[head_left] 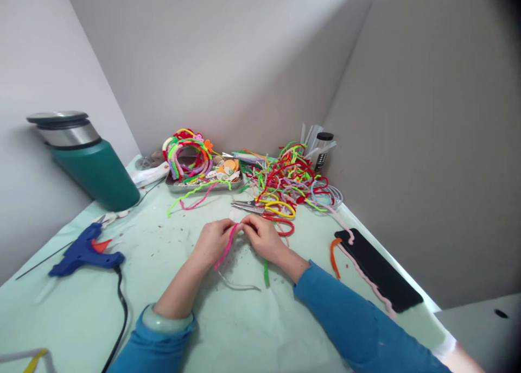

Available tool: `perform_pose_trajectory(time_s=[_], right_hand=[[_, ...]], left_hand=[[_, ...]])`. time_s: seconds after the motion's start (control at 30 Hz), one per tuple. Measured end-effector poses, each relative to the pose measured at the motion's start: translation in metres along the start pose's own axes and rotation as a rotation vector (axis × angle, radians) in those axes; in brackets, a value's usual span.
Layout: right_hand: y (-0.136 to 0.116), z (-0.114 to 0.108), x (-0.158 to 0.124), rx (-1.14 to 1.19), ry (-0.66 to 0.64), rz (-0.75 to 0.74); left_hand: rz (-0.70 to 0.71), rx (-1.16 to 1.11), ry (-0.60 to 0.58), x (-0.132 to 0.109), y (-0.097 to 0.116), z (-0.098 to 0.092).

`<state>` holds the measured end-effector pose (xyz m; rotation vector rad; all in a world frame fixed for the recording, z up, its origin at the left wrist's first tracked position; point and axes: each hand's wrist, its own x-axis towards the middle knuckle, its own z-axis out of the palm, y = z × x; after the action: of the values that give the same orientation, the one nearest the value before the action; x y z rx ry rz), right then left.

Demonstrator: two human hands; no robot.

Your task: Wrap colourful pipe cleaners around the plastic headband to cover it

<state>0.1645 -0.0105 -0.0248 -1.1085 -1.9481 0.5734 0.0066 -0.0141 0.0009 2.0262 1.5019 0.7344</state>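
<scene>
A bright pink pipe cleaner [226,249] hangs down from between my two hands, over the middle of the table. My left hand [212,241] is closed in a pinch on its upper part. Fingertip to fingertip with it, my right hand [264,239] pinches at the pipe cleaner's top end, where the fingers partly hide it. Below the hands lies a thin pale wire or strip [238,287]. A short green pipe cleaner [266,273] sticks out under my right wrist. Just beyond my hands rest yellow-handled scissors [280,208] and red-handled scissors [288,227].
A metal tray [199,187] holds colourful pipe-cleaner rings and small pieces. Beside it spreads a pipe-cleaner heap [285,172]. At left are a blue glue gun [83,253] with its cord and a green bottle [95,172]. A black phone [378,270] lies at right.
</scene>
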Motion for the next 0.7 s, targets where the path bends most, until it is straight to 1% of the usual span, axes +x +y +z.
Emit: perform_pose_trajectory(time_s=[0.13, 0.4, 0.6, 0.7], right_hand=[[-0.0012, 0.0001, -0.0006, 0.008, -0.025, -0.020], [-0.0040, 0.0007, -0.0009, 0.010, -0.028, -0.011], [-0.0056, -0.0003, -0.0010, 0.001, -0.031, -0.013], [-0.0060, -0.0002, -0.0011, -0.004, -0.032, -0.019]], left_hand=[[-0.033, 0.046, -0.001, 0.0004, 0.0009, -0.0004], [0.004, 0.030, -0.015, 0.0003, 0.0002, 0.0022], [-0.004, 0.058, -0.026, 0.0025, -0.0006, 0.0047], [-0.033, 0.078, -0.016, 0.0026, 0.0015, 0.0042]])
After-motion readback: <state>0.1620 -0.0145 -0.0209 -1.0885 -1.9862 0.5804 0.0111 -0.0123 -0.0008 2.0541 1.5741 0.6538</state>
